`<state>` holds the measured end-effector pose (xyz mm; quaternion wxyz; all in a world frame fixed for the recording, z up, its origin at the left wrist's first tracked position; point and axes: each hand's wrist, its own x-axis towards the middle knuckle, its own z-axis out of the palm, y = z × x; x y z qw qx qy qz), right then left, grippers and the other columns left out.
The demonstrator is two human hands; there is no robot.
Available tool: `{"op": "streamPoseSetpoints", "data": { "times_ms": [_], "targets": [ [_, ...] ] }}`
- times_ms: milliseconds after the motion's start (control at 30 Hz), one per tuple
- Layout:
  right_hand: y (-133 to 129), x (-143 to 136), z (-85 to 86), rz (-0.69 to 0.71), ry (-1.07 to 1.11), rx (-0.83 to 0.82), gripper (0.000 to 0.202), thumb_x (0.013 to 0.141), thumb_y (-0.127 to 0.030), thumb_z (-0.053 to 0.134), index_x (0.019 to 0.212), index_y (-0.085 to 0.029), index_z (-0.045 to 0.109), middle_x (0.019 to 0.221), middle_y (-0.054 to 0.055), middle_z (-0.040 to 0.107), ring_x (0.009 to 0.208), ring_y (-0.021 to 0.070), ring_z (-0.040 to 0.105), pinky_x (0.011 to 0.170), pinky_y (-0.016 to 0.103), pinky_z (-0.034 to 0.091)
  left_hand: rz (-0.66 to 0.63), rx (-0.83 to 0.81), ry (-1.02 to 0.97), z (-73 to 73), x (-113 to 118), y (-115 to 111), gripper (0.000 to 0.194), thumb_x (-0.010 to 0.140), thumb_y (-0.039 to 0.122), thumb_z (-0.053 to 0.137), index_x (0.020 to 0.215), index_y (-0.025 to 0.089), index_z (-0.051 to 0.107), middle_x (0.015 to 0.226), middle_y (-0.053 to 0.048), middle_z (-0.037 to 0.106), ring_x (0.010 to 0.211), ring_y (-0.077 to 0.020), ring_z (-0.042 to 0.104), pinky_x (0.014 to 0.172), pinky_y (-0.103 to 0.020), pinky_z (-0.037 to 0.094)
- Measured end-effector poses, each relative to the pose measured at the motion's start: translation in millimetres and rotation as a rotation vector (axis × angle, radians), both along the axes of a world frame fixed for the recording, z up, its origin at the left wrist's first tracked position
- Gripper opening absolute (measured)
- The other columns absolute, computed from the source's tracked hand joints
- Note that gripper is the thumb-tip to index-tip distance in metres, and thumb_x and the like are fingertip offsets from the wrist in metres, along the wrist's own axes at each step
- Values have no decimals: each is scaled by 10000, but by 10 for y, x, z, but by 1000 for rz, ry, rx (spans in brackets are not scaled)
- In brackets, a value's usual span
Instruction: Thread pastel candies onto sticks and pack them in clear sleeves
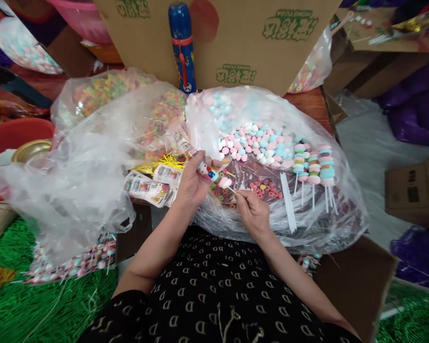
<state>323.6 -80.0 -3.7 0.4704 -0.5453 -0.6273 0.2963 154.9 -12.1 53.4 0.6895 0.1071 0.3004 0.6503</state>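
My left hand (pixel 194 180) is closed around a small printed clear wrapper (pixel 184 143). At the wrapper's lower end, a candy skewer (pixel 225 182) with pink and white pieces sits partly inside; how far in is hidden by my fingers. My right hand (pixel 253 212) pinches the skewer's white stick. Beside my left wrist lie stacks of printed wrappers (pixel 146 188) and a bunch of yellow twist ties (pixel 164 163). To the right, several finished-looking candy skewers (pixel 313 167) rest on the plastic, near a bundle of white sticks (pixel 288 202).
Loose pastel marshmallows (pixel 257 140) and red ring candies (pixel 264 189) lie in a large open plastic bag (pixel 336 228). Another bag of coloured ring candies (pixel 103 93) is at the back left. A blue flask (pixel 182 47) stands before a cardboard box (pixel 243 43).
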Motion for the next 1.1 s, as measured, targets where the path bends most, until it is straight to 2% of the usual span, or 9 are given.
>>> {"op": "streamPoseSetpoints", "data": {
  "times_ms": [100, 233, 367, 533, 600, 733, 833, 967, 1100],
  "targets": [
    [-1, 19, 8, 45, 87, -108, 295, 969, -492, 613, 914, -230, 738, 568, -30, 606, 463, 120, 504, 499, 260, 419, -13, -7, 12, -12, 22, 0, 135, 966, 227, 653, 836, 192, 656, 660, 59, 589, 665, -87, 671, 886, -282, 579],
    [14, 1, 51, 139, 369, -402, 453, 949, -653, 598, 874, -219, 705, 425, -91, 436, 358, 91, 341, 397, 235, 286, -27, 25, 41, -37, 63, -25, 111, 958, 218, 657, 852, 186, 649, 681, 53, 579, 658, -90, 660, 802, -260, 576],
    [33, -42, 87, 184, 492, -521, 474, 920, -680, 615, 867, -215, 694, 400, -108, 406, 338, 80, 288, 376, 229, 227, -40, 63, 55, -65, 63, -35, 82, 944, 217, 685, 881, 185, 646, 718, 47, 588, 698, -99, 674, 808, -266, 581],
    [56, -55, 106, 134, 282, -308, 309, 871, -496, 726, 992, -213, 749, 564, -60, 604, 499, 103, 519, 528, 241, 411, 9, 89, 46, -43, 46, -36, 110, 928, 262, 729, 975, 206, 647, 718, 49, 631, 710, -109, 686, 876, -296, 588],
    [56, -39, 80, 96, 270, -260, 277, 890, -460, 708, 997, -210, 763, 556, -60, 600, 498, 104, 521, 541, 248, 422, -3, 114, 64, -17, 55, -64, 229, 904, 294, 773, 1084, 227, 649, 735, 46, 666, 726, -126, 702, 896, -323, 588],
    [45, 25, -9, 93, 332, -279, 309, 932, -486, 670, 1014, -209, 780, 540, -60, 572, 459, 100, 470, 477, 240, 381, -38, 151, 81, 62, 32, -118, 432, 840, 368, 844, 1211, 259, 652, 845, 9, 741, 854, -182, 752, 930, -379, 584],
    [49, 76, -34, 87, 281, -243, 314, 928, -495, 682, 991, -207, 792, 561, -45, 594, 469, 107, 492, 470, 240, 392, -41, 122, 55, 119, -20, -109, 375, 878, 446, 789, 1176, 249, 673, 897, -24, 764, 912, -216, 766, 935, -408, 585],
    [46, 86, 14, -1, 118, -104, 295, 914, -462, 697, 1029, -205, 786, 594, -31, 641, 484, 124, 538, 485, 252, 433, 25, 72, -6, 142, -6, -85, 201, 989, 402, 658, 1023, 204, 670, 755, -3, 707, 797, -187, 750, 931, -396, 581],
    [11, 58, 34, -71, 3, 69, 264, 960, -426, 643, 1039, -212, 776, 531, -46, 608, 440, 133, 549, 485, 261, 460, 97, 53, -28, 128, 112, -126, 230, 1030, 427, 596, 1007, 201, 634, 761, 8, 653, 762, -176, 727, 905, -380, 570]
  ]
}}
